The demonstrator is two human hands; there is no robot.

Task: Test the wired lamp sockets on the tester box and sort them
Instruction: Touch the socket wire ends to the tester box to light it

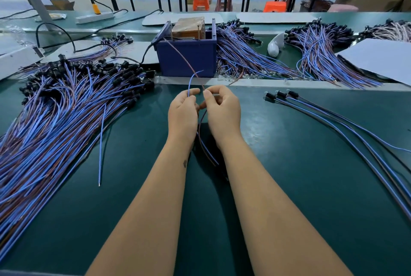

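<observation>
- Head view: the left hand (182, 109) has its grip clamped on a blue wire (190, 84); the right hand (223, 108) has its grip clamped on a brown wire (182, 58), which reaches up to the blue tester box (186, 55).
- Three wired sockets (280, 94) lie right on the green surface (278, 186); a big heap of them (66, 102) lies left.

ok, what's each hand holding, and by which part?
Left hand pinches the blue wire near its free end; right hand pinches the brown wire the same way. The socket end hangs out of sight below the wrists.
</observation>
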